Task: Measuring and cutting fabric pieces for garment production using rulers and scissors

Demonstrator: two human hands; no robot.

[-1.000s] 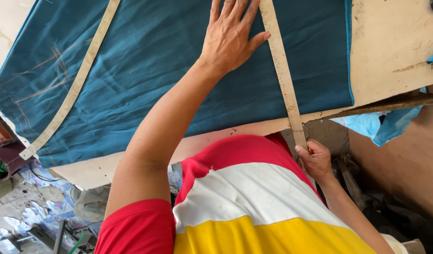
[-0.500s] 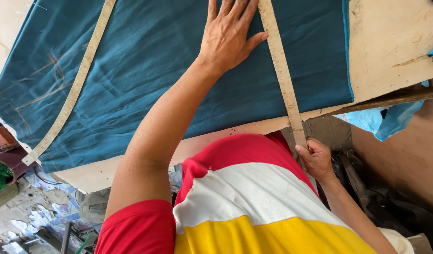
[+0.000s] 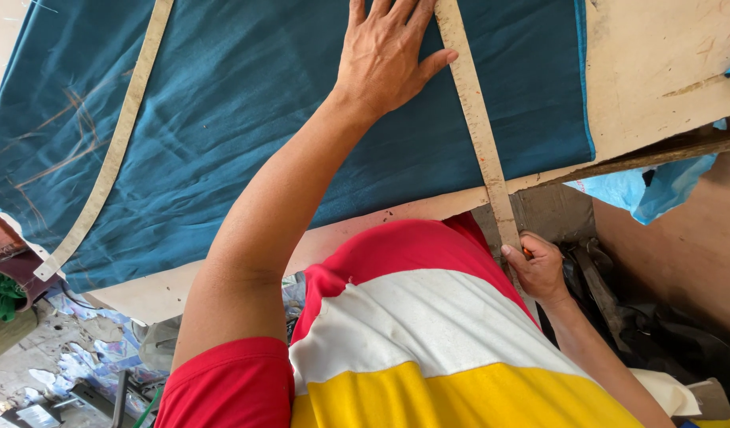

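1. Teal cloth lies spread flat on the pale tabletop, placed as before.
2. Left hand stays pressed flat on the cloth, fingers spread, thumb touching the long ruler.
3. Right hand keeps its closed grip on the ruler's near end below the tabletop edge.
4. A second curved ruler rests on the cloth, unmoved.

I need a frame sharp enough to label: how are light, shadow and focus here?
Head view: even daylight, no glare on the teal cloth; the left hand and long ruler are sharp; the right hand sits in dimmer shade below the table edge; straight edges bow slightly.
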